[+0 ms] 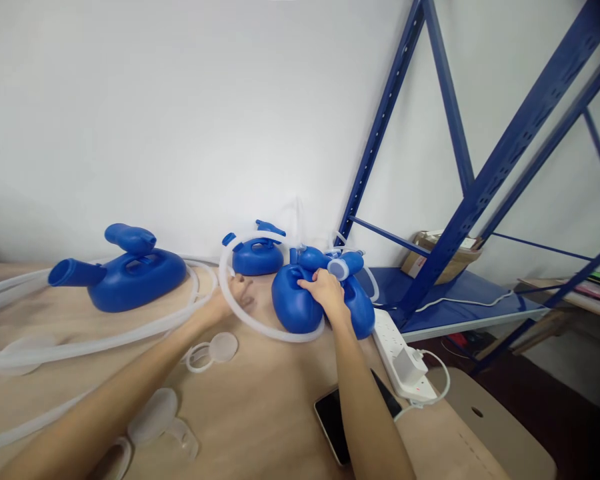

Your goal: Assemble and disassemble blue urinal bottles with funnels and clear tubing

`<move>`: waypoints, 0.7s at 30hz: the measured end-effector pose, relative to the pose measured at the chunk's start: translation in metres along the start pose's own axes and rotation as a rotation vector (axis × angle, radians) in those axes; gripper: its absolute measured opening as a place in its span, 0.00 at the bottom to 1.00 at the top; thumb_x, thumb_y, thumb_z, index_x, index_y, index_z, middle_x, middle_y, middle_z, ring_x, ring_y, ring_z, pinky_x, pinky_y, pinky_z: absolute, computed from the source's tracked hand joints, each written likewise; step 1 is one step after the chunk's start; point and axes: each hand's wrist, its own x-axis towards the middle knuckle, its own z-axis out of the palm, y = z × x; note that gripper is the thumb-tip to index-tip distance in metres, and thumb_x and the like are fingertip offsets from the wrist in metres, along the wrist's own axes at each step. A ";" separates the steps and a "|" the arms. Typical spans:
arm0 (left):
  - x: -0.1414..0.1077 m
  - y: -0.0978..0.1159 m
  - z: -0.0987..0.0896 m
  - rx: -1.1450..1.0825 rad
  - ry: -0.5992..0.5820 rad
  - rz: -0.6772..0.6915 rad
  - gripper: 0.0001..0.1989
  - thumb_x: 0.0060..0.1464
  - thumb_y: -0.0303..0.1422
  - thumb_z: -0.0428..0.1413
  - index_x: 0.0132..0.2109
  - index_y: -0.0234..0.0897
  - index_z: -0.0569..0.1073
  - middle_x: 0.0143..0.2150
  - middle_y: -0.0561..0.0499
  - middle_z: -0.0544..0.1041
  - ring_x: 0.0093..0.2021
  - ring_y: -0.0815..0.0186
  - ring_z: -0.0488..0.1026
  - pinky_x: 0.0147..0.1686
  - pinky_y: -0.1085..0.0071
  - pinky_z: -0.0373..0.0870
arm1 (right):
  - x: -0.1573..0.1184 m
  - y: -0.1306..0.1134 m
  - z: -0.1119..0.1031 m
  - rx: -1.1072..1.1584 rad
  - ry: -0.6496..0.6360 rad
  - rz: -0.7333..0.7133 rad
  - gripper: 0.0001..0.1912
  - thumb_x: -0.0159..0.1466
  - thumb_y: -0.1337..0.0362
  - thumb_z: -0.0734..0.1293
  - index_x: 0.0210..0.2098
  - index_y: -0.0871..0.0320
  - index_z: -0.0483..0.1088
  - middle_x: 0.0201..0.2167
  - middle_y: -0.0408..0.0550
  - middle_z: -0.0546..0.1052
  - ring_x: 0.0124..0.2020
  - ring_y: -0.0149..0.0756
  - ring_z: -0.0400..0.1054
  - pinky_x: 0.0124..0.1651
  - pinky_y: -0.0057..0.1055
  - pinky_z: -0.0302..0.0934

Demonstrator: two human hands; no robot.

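Blue bottle sits between the hands; the right grasps it.

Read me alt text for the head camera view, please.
A person's right hand is on a blue bottle on a brown table, the left hand at a looped pale hose. Other blue bottles are nearby; a white power strip lies at right.
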 end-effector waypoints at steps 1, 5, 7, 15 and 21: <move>0.013 -0.005 -0.003 0.006 0.054 -0.031 0.22 0.55 0.36 0.63 0.56 0.34 0.75 0.62 0.36 0.72 0.63 0.44 0.67 0.65 0.46 0.60 | 0.001 0.004 -0.004 -0.009 -0.014 0.010 0.17 0.60 0.49 0.74 0.35 0.54 0.67 0.42 0.55 0.79 0.49 0.54 0.74 0.43 0.37 0.59; 0.064 -0.021 -0.018 -0.023 0.286 -0.203 0.32 0.59 0.39 0.60 0.67 0.33 0.63 0.67 0.31 0.63 0.68 0.40 0.62 0.64 0.42 0.61 | 0.004 0.009 -0.006 -0.011 -0.069 -0.016 0.22 0.54 0.48 0.78 0.31 0.54 0.65 0.38 0.49 0.79 0.44 0.49 0.74 0.39 0.34 0.56; 0.081 -0.024 -0.019 -0.061 0.394 -0.294 0.41 0.56 0.43 0.62 0.70 0.34 0.56 0.68 0.27 0.58 0.69 0.33 0.58 0.64 0.41 0.61 | 0.005 0.008 -0.004 0.008 -0.085 -0.040 0.24 0.52 0.47 0.79 0.30 0.54 0.65 0.36 0.47 0.78 0.42 0.46 0.74 0.37 0.33 0.55; 0.117 -0.043 -0.022 -0.338 0.517 -0.372 0.40 0.54 0.41 0.66 0.68 0.42 0.58 0.64 0.36 0.66 0.65 0.46 0.68 0.62 0.52 0.69 | 0.016 0.025 0.001 0.145 -0.150 -0.117 0.30 0.48 0.39 0.77 0.29 0.53 0.61 0.27 0.39 0.68 0.31 0.35 0.65 0.31 0.29 0.51; 0.125 -0.047 -0.052 -0.522 0.404 -0.368 0.26 0.57 0.34 0.66 0.59 0.35 0.68 0.49 0.44 0.76 0.42 0.62 0.78 0.38 0.66 0.80 | 0.020 0.031 0.003 0.256 -0.213 -0.169 0.31 0.47 0.40 0.77 0.28 0.54 0.60 0.26 0.37 0.64 0.29 0.32 0.61 0.31 0.28 0.53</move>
